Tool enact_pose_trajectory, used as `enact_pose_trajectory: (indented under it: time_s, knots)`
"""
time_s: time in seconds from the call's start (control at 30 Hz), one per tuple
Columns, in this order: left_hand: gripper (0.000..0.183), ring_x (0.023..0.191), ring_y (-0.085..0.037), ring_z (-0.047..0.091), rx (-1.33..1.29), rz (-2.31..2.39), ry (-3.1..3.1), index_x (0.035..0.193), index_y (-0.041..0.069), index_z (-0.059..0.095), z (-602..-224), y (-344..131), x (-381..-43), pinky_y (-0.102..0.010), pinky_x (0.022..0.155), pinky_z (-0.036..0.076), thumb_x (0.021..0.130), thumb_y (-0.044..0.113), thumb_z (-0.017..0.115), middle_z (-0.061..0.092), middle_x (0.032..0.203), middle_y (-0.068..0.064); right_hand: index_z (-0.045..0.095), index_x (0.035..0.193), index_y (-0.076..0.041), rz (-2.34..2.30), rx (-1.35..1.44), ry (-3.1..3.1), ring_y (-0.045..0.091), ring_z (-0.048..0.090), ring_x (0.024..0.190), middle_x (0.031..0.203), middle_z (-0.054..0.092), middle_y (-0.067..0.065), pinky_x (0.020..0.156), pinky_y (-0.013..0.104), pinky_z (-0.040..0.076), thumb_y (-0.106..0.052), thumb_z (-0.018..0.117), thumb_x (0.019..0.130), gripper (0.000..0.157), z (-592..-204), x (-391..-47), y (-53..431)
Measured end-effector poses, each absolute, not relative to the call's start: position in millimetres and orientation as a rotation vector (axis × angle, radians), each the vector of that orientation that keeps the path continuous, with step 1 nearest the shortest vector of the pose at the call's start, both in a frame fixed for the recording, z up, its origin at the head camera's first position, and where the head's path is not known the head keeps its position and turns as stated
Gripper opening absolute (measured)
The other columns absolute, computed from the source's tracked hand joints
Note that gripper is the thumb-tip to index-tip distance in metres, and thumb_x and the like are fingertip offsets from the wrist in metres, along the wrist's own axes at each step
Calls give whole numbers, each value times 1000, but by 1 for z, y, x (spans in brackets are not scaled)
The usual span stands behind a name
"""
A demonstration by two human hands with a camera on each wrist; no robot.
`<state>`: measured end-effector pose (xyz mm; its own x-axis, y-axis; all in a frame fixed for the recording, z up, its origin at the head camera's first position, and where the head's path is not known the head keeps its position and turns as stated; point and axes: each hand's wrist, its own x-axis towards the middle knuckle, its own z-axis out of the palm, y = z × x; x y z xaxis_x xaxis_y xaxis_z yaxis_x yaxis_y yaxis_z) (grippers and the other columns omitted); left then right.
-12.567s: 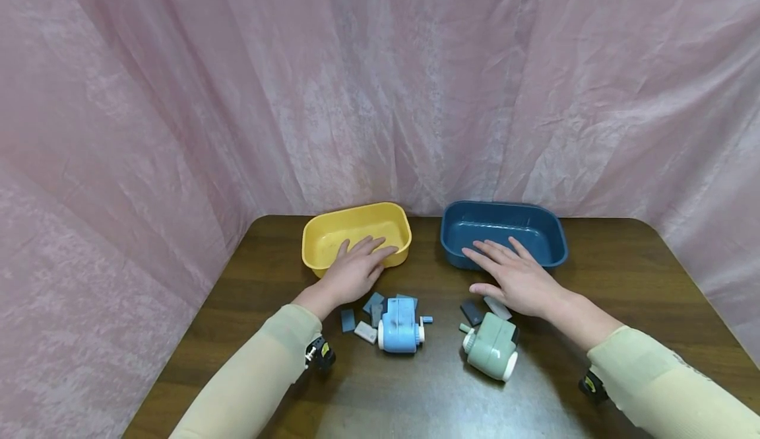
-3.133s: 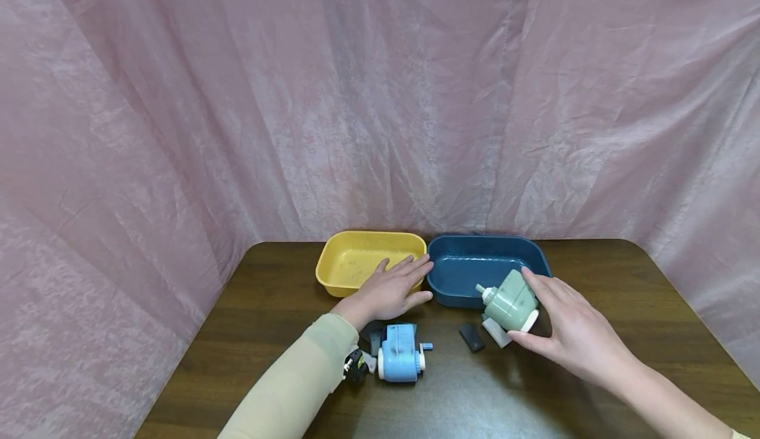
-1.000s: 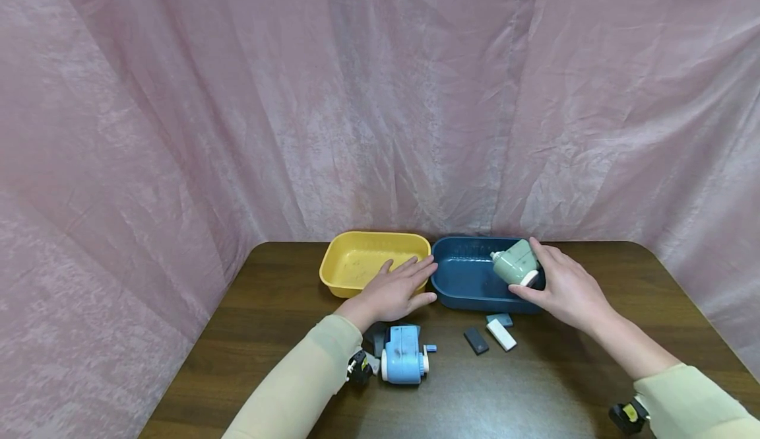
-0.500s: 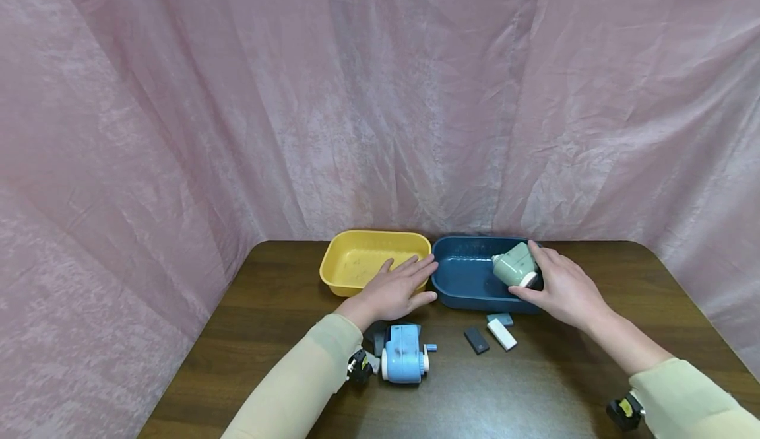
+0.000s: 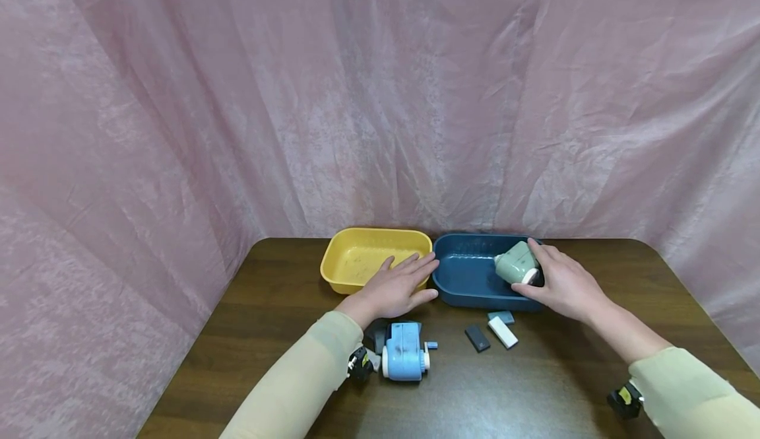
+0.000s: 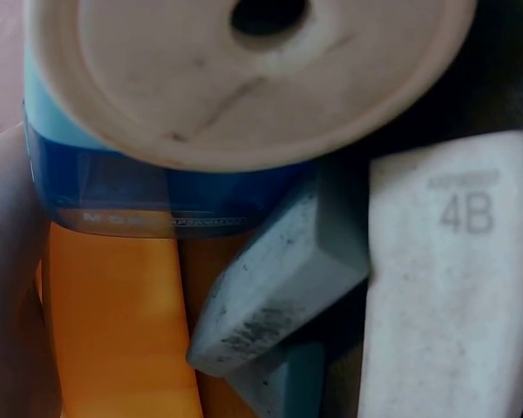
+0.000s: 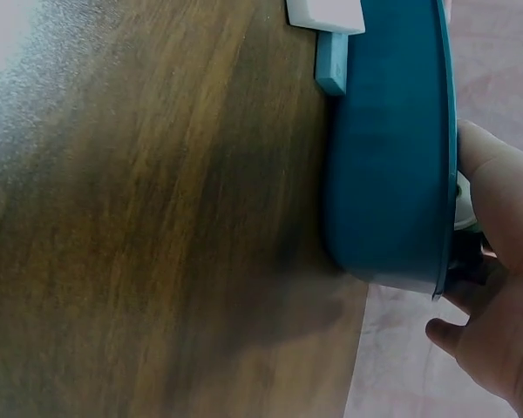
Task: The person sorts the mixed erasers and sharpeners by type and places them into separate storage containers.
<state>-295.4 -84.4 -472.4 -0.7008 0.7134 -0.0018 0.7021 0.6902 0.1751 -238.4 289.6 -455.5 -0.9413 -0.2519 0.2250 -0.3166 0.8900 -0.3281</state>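
Note:
My right hand (image 5: 567,285) grips a green crank pencil sharpener (image 5: 515,264) inside the right end of the blue bin (image 5: 466,298). Fingers and thumb lie on either side of it. In the right wrist view the bin's wall (image 7: 392,165) hides most of the sharpener. My left hand (image 5: 392,290) is spread flat, its fingers over the right end of the yellow bin (image 5: 341,287) and its fingertips at the blue bin's left rim. A light-blue crank pencil sharpener (image 5: 404,353) stands on the table near my left wrist, its white round end (image 6: 244,104) filling the left wrist view's top.
A dark eraser (image 5: 477,338), a white eraser (image 5: 503,333) and a blue-grey eraser (image 5: 501,317) lie before the blue bin. Beside the light-blue sharpener are grey erasers (image 6: 279,270) and a white 4B eraser (image 6: 453,287). A pink curtain (image 5: 380,96) hangs behind the table.
Since the earliest frame, my right hand has taken the green sharpener from the table into the blue bin. The bins now stand side by side. Over the last second the sharpener has sunk slightly.

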Motion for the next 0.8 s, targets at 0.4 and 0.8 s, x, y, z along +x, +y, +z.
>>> enact_pose_trajectory:
  time_s: [0.4,0.8]
  knots:
    - [76,168,-23,20,1186,267,2820,177,25,29,-472,-82,-295,-68,130,18,115,68,34,18,183,10,33,164,14,511,455,-2952,60,51,139,153,49,41,110,75,44,-56,83,96,110,-453,-245,294]
    - [75,168,-23,20,1172,264,2820,177,25,29,-470,-84,-293,-67,130,18,115,67,35,18,183,9,36,163,15,505,452,-2980,60,49,140,153,49,42,112,76,42,-47,88,94,106,-452,-250,288]
